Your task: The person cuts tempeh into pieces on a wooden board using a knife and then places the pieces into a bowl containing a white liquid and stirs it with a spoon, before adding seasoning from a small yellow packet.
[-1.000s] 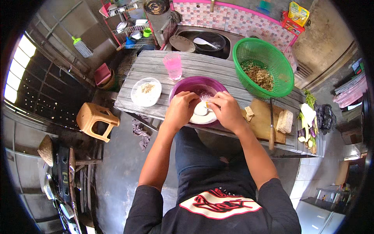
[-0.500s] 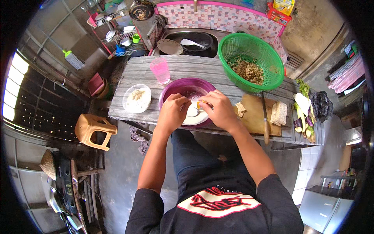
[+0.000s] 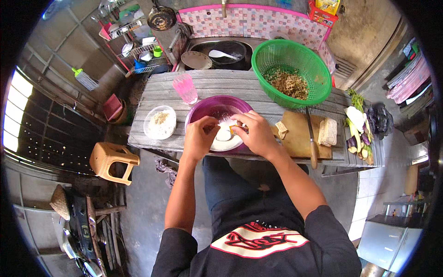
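A purple basin (image 3: 194,109) stands at the table's front edge, with white batter-like stuff (image 3: 226,144) in its bottom and a white spoon (image 3: 224,134) resting in it. Over its right side, my right hand (image 3: 259,135) pinches a small orange-yellow sachet (image 3: 237,129). My left hand (image 3: 201,138) is above the basin's left side, thumb and fingers pressed together; whatever is between them is too small to make out. Left of the basin sits a clear bowl (image 3: 160,123) of white powder with a beige heap on top. A pink cup (image 3: 185,89) stands behind the basin.
To the right lie a cutting board (image 3: 295,145) with tempeh-like blocks (image 3: 328,132), a knife (image 3: 313,145) and vegetables (image 3: 359,129). Behind them, a green colander (image 3: 291,69) holds chopped brown food. A sink (image 3: 244,42) is beyond the table; a plastic stool (image 3: 113,161) stands left.
My hands have drawn a little apart, the left one shifting left, away from the sachet. The sachet stays in my right fingers. The view has shifted slightly.
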Tool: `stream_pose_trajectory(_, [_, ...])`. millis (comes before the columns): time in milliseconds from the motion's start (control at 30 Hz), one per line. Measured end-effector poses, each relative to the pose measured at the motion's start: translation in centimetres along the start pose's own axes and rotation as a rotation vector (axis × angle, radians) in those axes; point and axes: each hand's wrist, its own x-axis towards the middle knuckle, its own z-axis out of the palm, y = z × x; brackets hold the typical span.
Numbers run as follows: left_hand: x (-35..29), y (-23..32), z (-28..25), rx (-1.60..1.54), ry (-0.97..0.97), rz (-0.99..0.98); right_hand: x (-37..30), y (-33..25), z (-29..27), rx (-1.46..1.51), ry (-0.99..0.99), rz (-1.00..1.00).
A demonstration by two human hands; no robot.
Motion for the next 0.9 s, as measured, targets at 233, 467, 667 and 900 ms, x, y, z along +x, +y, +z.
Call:
stream_pose_trajectory(233, [-0.5, 0.7, 0.8, -0.087, 0.03, -0.045, 0.1, 0.4, -0.7, 0.092, 0.123, -0.026])
stream_pose_trajectory(467, [0.2, 3.2, 1.9, 0.012, -0.004, 0.162, -1.4, 0.1, -4.0, 0.089, 0.246, -0.021])
stream_pose_trajectory(667, [1.3, 6.1, 7.1, 0.095, -0.058, 0.356, -5.0, 1.3, -7.7, 0.042, 0.348, 0.113])
stream_pose_trajectory(900, [1.0, 11.5, 14.1, -0.045, -0.15, 0.326, -11.3, 3.0, -14.1, -0.097, 0.483, 0.253])
